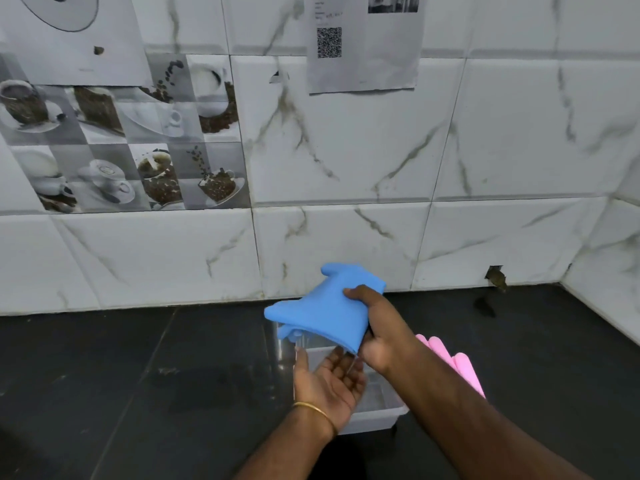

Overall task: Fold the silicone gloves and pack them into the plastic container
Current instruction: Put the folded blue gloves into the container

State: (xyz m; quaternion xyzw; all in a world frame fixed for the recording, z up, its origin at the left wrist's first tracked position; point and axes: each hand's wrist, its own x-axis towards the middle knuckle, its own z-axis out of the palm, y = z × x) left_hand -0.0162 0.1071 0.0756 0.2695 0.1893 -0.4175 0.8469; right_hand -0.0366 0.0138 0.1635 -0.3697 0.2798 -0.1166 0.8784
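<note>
A dark, glossy counter (121,375) meets a wall of white marble-veined tiles (346,150), with a corner at the right. One panel of coffee-cup picture tiles (121,147) sits at the left, and two printed sheets hang above, one bearing a QR code (329,42). One clear plastic container (377,407) stands on the counter. There are two gloves: a blue glove (322,310) pinched along its right edge by the right hand (377,327) and held above the container, and a pink glove (457,365) lying on the counter just right of the container, partly hidden by the right forearm. The left hand (329,382) is spread open, palm up, under the blue glove, holding nothing, with one gold bangle (313,408) at its wrist.
</note>
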